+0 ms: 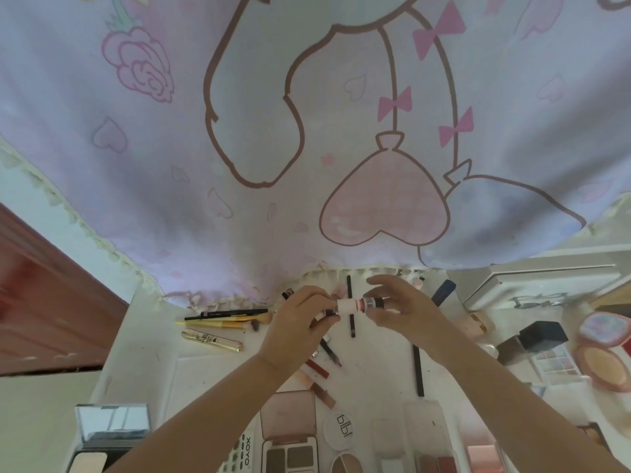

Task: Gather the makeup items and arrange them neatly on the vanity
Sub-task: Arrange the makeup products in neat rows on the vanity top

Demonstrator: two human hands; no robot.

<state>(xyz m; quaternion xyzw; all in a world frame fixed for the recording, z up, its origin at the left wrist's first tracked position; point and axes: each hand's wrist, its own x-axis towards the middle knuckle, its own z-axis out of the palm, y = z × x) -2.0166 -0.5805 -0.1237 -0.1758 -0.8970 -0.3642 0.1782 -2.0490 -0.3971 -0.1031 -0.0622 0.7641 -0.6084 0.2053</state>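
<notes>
With your left hand (300,322) and right hand (399,308) both pinching the tube (355,306), you're mid-gathering; next, lay it beside the pencils (225,314).

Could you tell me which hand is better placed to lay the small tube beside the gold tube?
Probably the left hand: it grips the small tube and is nearer the gold tube, which lies on its side.

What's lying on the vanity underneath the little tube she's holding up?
Under the tube held by both hands, a thin dark pencil lies on the vanity. The hands hide whatever else lies there.
</notes>
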